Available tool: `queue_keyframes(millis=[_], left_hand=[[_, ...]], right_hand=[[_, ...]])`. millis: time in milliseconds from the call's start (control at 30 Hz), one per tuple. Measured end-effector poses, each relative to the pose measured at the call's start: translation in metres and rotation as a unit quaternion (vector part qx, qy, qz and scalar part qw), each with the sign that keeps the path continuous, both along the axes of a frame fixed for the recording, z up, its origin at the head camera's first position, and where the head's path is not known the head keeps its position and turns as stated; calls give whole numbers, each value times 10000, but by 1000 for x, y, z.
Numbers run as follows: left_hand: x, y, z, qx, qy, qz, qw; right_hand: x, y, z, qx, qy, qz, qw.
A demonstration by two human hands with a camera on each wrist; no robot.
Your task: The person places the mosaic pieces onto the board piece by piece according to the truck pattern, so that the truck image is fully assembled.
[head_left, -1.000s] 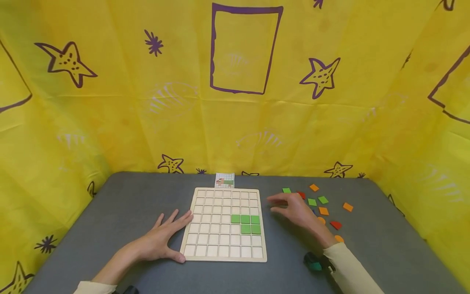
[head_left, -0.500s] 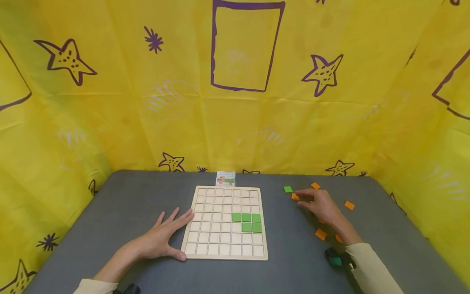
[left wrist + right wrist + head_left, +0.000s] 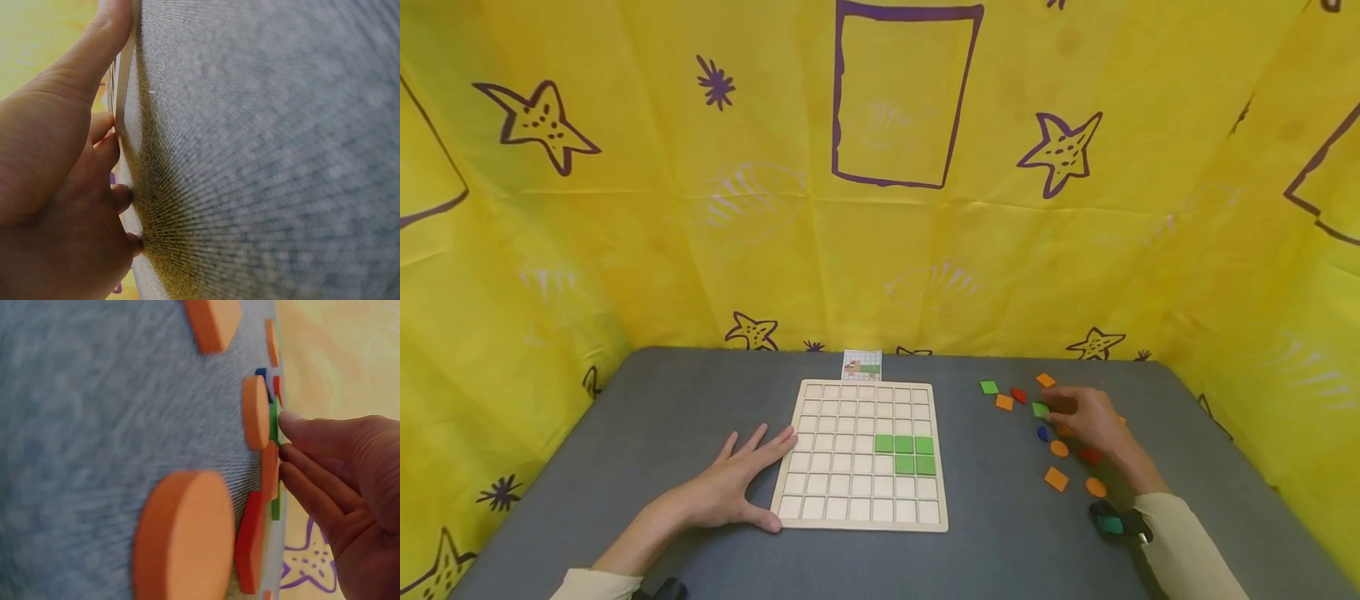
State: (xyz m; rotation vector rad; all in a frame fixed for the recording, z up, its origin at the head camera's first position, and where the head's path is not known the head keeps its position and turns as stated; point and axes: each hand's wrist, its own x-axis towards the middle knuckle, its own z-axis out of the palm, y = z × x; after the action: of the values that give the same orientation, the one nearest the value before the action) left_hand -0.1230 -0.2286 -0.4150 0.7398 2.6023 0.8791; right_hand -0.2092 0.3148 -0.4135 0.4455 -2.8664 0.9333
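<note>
My left hand (image 3: 722, 492) rests at the left edge of a pale wooden grid board (image 3: 859, 525), fingers spread. Its thumb lies by the board's near left corner, and the left wrist view shows the hand (image 3: 56, 162) along the board's side. Several green square tiles (image 3: 904, 444) fill cells in the board's right half. Among loose pieces to the right, my right hand (image 3: 1086, 417) pinches a green square tile (image 3: 1040, 409) lying flat on the table. In the right wrist view, thumb and fingertips meet this green tile (image 3: 274, 424). The hand covers part of the pieces behind it.
Around the right hand lie orange squares (image 3: 1056, 478), orange round pieces (image 3: 1096, 487), a red piece (image 3: 1018, 396), a blue piece (image 3: 1042, 433) and another green tile (image 3: 989, 387). A small printed picture card (image 3: 862, 364) sits behind the board. Yellow patterned cloth (image 3: 880, 250) surrounds the grey table (image 3: 715, 392).
My right hand has moved right, from beside the board to the green tile among the loose pieces, uncovering an orange square and a red piece. The left hand and board stay put.
</note>
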Motion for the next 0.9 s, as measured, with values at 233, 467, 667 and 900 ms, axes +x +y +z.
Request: queue_keyframes(millis=[233, 467, 667, 900], left_hand=[[0, 1, 1, -42, -20, 33, 10000], [-1, 0, 0, -67, -27, 70, 9999], [-1, 0, -1, -57, 4, 56, 10000], [0, 0, -1, -48, 28, 34, 10000]], right_hand=[[0, 1, -3, -35, -115, 85, 9999], [0, 0, -4, -22, -82, 47, 10000], [3, -1, -5, -193, -143, -75, 9997], [7, -7, -4, -243, 61, -27, 9997]])
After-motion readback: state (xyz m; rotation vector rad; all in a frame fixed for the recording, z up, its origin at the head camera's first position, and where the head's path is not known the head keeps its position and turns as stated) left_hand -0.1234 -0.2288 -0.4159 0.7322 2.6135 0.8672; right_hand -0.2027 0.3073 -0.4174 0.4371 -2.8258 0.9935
